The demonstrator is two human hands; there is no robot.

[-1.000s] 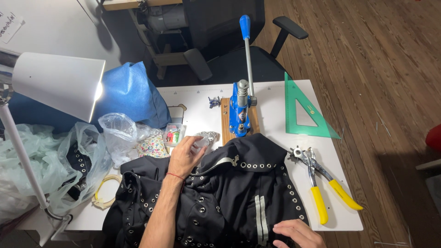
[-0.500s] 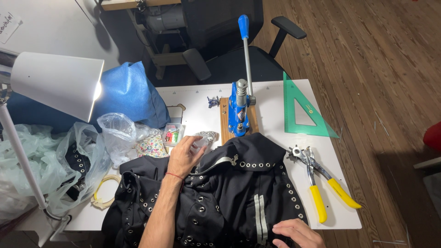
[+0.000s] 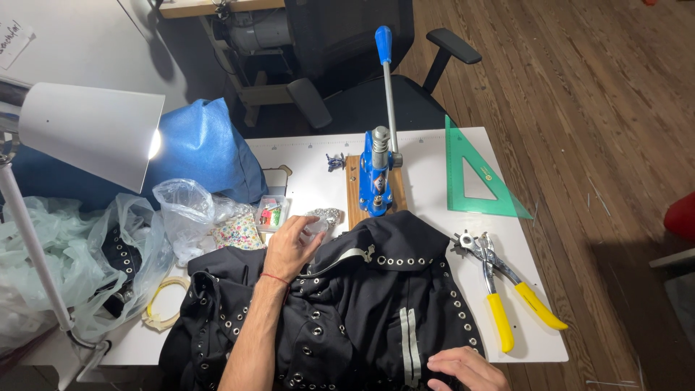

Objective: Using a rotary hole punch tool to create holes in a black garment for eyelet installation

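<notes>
Left hand [image 3: 289, 247] reaches forward on a bare outstretched forearm, fingers curled loosely, red thread at the wrist, right hand [image 3: 463, 368] lies low, palm down, fingers spread flat

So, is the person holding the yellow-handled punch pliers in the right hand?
No, the yellow-handled punch pliers lie untouched on the white table, while the right hand rests on the black garment.

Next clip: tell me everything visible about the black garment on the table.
The black garment lies spread flat at the near edge of the white table. It looks like dark woven fabric, studded with rows of silver eyelets along its seams and collar, with a pale grey double stripe on the front. Its collar points toward the blue press. The left hand rests at its upper edge; the right hand presses its lower right part.
</notes>
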